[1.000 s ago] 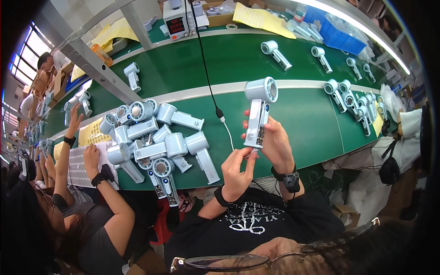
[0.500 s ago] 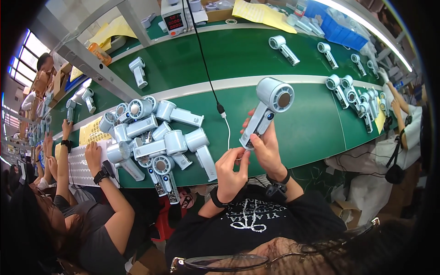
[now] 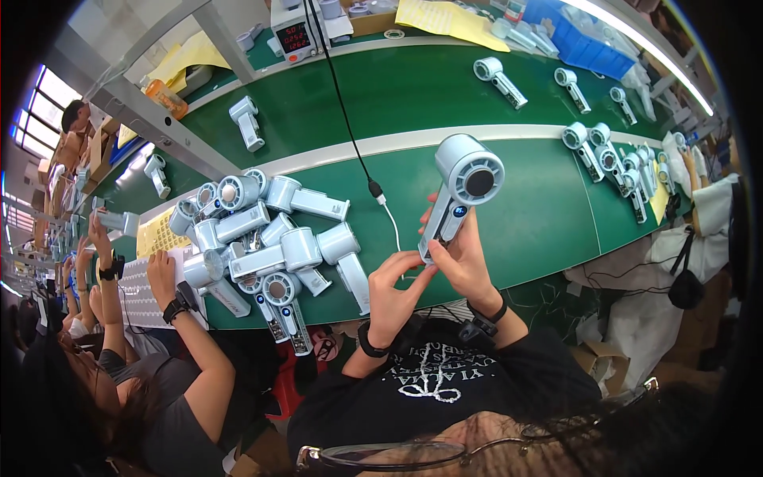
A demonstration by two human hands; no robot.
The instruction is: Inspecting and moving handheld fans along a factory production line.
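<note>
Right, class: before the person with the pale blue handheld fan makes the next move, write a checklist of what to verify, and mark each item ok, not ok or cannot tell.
1. Fan gripped: ok, the right hand wraps its handle.
2. Second hand in place: ok, the left hand has its fingertips at the handle's lower end.
3. Fan lifted off the green bench: ok, held above it.
4. Black cable unplugged from the fan: cannot tell; its white end lies near the handle.
5. Pile of fans apart from the hands: ok, it lies further left.
6. Fan running: cannot tell.
</note>
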